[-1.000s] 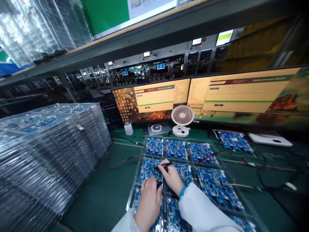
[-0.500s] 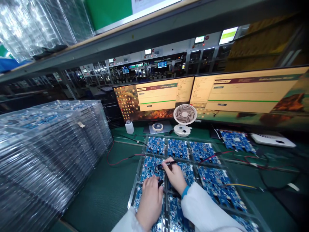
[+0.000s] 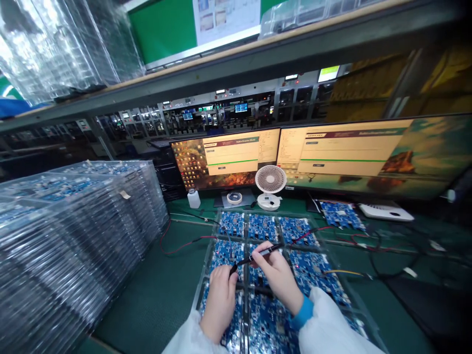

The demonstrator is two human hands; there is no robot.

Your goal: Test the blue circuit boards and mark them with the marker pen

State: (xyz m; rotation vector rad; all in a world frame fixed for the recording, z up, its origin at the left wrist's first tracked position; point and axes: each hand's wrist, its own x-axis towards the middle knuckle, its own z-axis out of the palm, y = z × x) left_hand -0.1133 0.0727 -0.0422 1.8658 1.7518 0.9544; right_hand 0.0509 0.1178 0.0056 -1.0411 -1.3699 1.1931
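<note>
My right hand (image 3: 279, 278) is closed in a pinch around a slim black marker pen (image 3: 266, 251), held slanting above the circuit boards. Its left end meets a short black piece that looks like its cap (image 3: 233, 269), pinched between the thumb and fingers of my left hand (image 3: 220, 301). Whether the cap is fully on cannot be made out. Beneath both hands lies a clear plastic tray (image 3: 206, 275) with blue circuit boards (image 3: 308, 268) in its compartments. A red-and-black cable reaches one board, and a yellow-and-black cable (image 3: 342, 272) another.
At left rises a tall stack of clear trays (image 3: 121, 236) holding boards. Behind the tray stand a white fan (image 3: 271, 182), a small white bottle (image 3: 193, 198), a tape roll (image 3: 234, 197) and two monitors (image 3: 232, 157). Cables (image 3: 379, 255) spread at right. A shelf (image 3: 221, 61) crosses overhead.
My hands have come together: the pen's left end now meets the black cap in my left hand, where before they were apart. The camera view has shifted slightly.
</note>
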